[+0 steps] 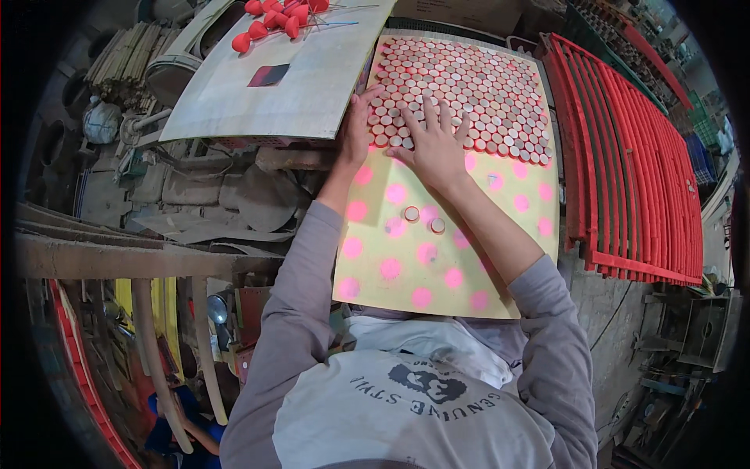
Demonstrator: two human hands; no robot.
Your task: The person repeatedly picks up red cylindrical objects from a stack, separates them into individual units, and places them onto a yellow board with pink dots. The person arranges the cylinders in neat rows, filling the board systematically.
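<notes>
Many small round wooden discs [469, 78] with red sides stand packed in tight rows on the far half of a pale yellow board [375, 281] dotted with pink spots. My right hand [437, 148] lies on the near rows with its fingers spread. At the board's left edge, my left hand [358, 129] rests along the side of the packed discs, its fingers stretched out and partly turned away. Two loose pieces, a disc [411, 213] and another disc [437, 226], stand apart on the spotted near half.
A white panel [211, 117] to the left bears red cone-shaped pieces on thin sticks [269, 22]. Red slatted racks [641, 172] stand to the right. Below the panel runs a wooden beam [141, 258]. Part of another person [187, 422] shows at the lower left.
</notes>
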